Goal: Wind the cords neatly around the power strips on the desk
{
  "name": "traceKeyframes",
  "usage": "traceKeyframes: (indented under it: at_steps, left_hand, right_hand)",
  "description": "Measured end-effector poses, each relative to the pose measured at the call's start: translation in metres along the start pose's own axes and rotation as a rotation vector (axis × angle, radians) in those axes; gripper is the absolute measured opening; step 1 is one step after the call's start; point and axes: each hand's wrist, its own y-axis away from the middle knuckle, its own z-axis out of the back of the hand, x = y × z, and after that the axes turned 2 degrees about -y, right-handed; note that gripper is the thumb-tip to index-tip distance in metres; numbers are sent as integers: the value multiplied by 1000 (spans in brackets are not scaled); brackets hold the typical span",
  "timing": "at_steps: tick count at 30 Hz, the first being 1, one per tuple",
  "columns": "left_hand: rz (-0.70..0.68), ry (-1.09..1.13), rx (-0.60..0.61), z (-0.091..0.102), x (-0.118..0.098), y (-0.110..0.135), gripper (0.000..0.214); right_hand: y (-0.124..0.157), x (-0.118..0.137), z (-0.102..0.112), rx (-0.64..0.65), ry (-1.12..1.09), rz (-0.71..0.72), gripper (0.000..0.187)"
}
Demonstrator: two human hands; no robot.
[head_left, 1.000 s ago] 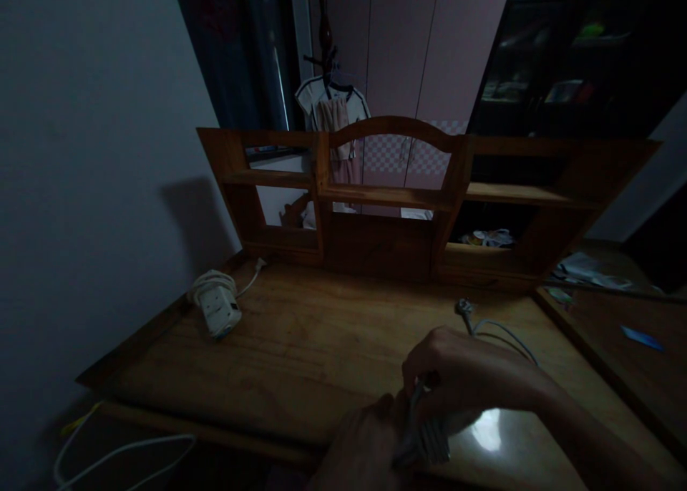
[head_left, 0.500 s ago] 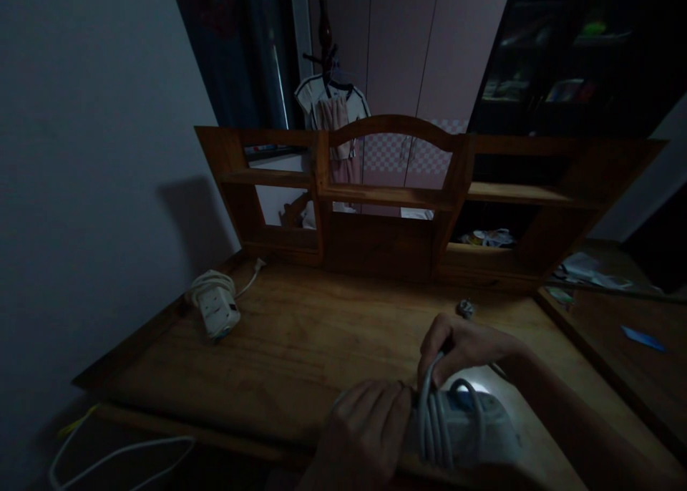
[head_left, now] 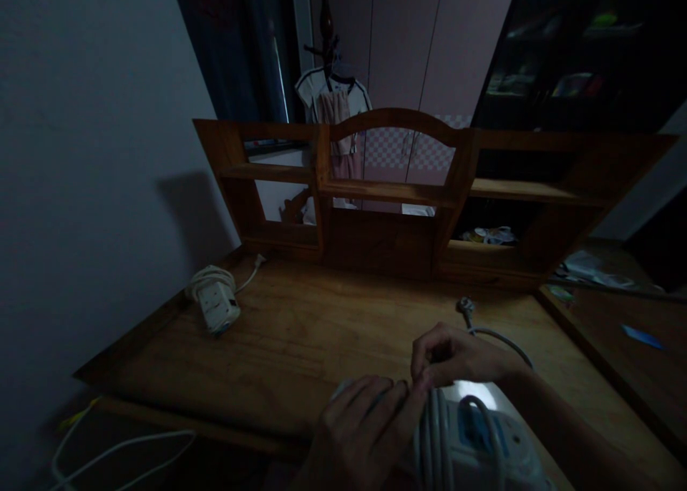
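Observation:
A grey-white power strip (head_left: pixel 518 444) with a blue patch on top lies at the desk's near edge. Several turns of grey cable (head_left: pixel 436 441) are wound around it. My left hand (head_left: pixel 357 426) is closed over the strip's left end, fingers pressed beside the turns. Just above the coil, my right hand (head_left: pixel 456 355) pinches at the cable with thumb and forefinger, touching my left fingertips; the pinched part is mostly hidden. The cable's free end runs past my right wrist to a plug (head_left: pixel 466 306) on the desk.
A second white power strip (head_left: pixel 219 308) with its coiled cord rests at the left by the wall. A wooden shelf unit (head_left: pixel 378 240) stands along the desk's back. White cord (head_left: pixel 129 444) hangs at the lower left. A blue card (head_left: pixel 642 336) lies far right.
My right hand has come down and slightly left, drawing the cable onto the coil against my left fingers. The power strip has turned, showing more of its top.

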Motion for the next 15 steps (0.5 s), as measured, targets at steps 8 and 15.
traceKeyframes:
  at_steps: [8, 15]
  left_hand:
    - [253, 187, -104, -3, 3, 20, 49]
    - [1352, 603, -303, -11, 0, 4, 46]
  right_hand:
    - [18, 2, -14, -317, 192, 102, 30]
    - [17, -9, -56, -463, 714, 174, 24]
